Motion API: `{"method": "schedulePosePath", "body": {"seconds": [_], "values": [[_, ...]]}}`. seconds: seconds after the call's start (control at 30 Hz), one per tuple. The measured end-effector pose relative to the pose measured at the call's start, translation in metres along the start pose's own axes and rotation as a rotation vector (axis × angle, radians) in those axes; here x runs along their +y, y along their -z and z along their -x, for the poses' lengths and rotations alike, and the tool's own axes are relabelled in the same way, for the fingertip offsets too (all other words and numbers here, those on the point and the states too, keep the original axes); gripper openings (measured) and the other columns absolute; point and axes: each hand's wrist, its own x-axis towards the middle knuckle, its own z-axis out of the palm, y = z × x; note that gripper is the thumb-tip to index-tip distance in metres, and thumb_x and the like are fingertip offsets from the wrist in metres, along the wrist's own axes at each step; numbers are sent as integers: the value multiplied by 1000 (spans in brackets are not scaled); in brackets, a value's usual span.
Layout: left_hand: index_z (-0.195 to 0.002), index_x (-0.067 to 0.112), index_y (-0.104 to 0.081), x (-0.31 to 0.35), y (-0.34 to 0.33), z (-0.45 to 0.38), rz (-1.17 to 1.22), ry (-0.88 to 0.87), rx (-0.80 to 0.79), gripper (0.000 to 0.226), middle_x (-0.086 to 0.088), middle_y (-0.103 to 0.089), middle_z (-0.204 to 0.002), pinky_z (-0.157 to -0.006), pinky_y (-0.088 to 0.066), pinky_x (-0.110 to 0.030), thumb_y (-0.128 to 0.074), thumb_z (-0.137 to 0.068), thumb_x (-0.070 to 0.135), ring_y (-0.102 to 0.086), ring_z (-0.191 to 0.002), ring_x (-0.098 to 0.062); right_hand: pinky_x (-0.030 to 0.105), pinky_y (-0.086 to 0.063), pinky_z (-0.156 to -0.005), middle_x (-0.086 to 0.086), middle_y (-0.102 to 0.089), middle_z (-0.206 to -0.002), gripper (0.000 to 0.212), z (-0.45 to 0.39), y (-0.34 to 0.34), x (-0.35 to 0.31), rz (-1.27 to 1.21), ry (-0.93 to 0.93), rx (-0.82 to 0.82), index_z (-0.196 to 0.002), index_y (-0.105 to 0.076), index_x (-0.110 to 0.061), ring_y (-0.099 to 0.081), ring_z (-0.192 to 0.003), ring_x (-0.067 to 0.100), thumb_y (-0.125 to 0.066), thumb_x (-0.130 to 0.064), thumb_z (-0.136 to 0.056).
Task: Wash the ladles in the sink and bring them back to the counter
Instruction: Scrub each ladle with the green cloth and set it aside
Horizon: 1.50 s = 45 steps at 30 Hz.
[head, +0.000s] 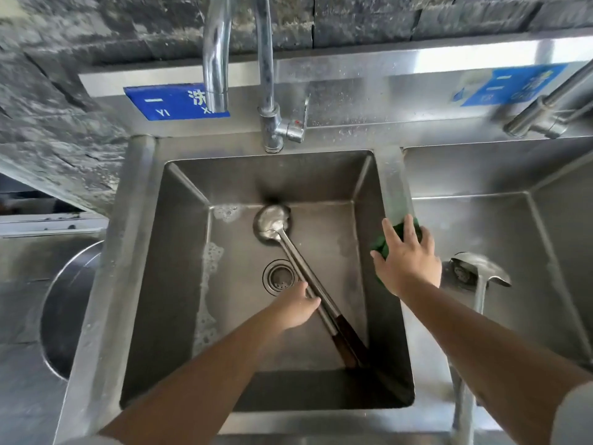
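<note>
A steel ladle (272, 224) with a dark wooden handle end lies slanted in the left sink basin (179, 268), its bowl toward the back wall. My left hand (296, 308) grips its metal shaft near the drain. My right hand (407, 258) rests with spread fingers on a green scouring pad (380, 248) on the divider between the basins. A second steel ladle (481, 268) sits in the right basin (529, 252), bowl over that drain, handle running toward me.
A tall curved tap (221, 59) rises behind the left basin, with its lever (296, 126) to the right; no water runs. Soap foam (210, 261) streaks the basin floor. Another tap (545, 114) is at the right. A large round steel bowl (67, 303) sits at the left.
</note>
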Motion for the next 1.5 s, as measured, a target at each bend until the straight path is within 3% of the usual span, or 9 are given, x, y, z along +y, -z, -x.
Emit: {"method": "schedulePosePath", "body": {"seconds": [0.13, 0.3, 0.4, 0.5, 0.67, 0.9, 1.07, 1.17, 1.5], "values": [[-98, 15, -56, 9, 9, -57, 110, 42, 59, 27, -14, -68, -98, -65, -42, -31, -53, -85, 38, -65, -87, -30, 52, -49, -88, -6, -10, -161, 65, -18, 0, -7, 14, -58, 45, -146, -13, -45, -17, -143, 31, -44, -58, -90], [-132, 2, -48, 14, 18, -118, 278, 101, 118, 45, -17, -57, -130, -100, -44, -37, -57, -92, 21, -55, -122, -34, 52, -53, -88, -10, -15, -159, 63, -32, 1, -12, 12, -86, 73, -143, -18, -47, -18, -142, 28, -44, -61, -89], [-117, 3, -56, 8, 18, -154, 414, 167, 274, 35, -19, -66, -117, -93, -52, -42, -58, -83, 9, -63, -110, -37, 52, -52, -89, -10, -17, -159, 63, -36, -1, -13, 30, -70, 89, -144, -19, -46, -16, -143, 27, -44, -61, -88], [-117, 2, -50, 4, 14, -180, 647, 296, 402, 38, -20, -65, -116, -90, -53, -43, -56, -80, 6, -64, -105, -39, 51, -49, -92, -10, -19, -159, 65, -36, -1, -13, 40, -71, 98, -145, -21, -45, -16, -144, 27, -46, -60, -87], [-107, 0, -60, -5, 8, -203, 725, 429, 413, 32, -21, -70, -106, -84, -57, -45, -60, -78, 14, -68, -96, -40, 49, -48, -96, -10, -23, -158, 65, -37, -1, -13, 42, -59, 118, -145, -24, -45, -17, -144, 27, -47, -60, -85], [-108, 7, -60, -9, 10, -198, 745, 204, 396, 21, -13, -69, -104, -81, -52, -39, -51, -89, 8, -65, -92, -32, 50, -49, -94, -9, -27, -157, 65, -38, -2, -12, 35, -54, 124, -145, -29, -43, -19, -143, 27, -49, -59, -85], [-97, 14, -39, -5, 26, -171, 1066, 121, 270, 9, -7, -49, -80, -60, -49, -37, -35, -99, 7, -59, -55, -21, 50, -49, -94, -9, -28, -156, 65, -36, 1, -12, 28, -55, 117, -145, -28, -43, -19, -143, 27, -51, -58, -85], [-91, 14, -38, -7, 38, -154, 1087, 20, 260, 15, -6, -44, -75, -51, -43, -32, -31, -100, 4, -44, -50, -20, 50, -48, -95, -9, -28, -156, 64, -37, 2, -12, 20, -43, 112, -144, -28, -43, -19, -143, 27, -49, -58, -86], [-94, 18, -45, -9, 99, -71, 1004, 67, 193, 15, 3, -42, -63, -41, -26, -19, -32, -101, 14, -32, -40, -9, 47, -43, -103, -14, -29, -154, 60, -35, 8, -12, -156, -55, 168, -131, -41, -25, -17, -144, 19, -57, -54, -81]]}}
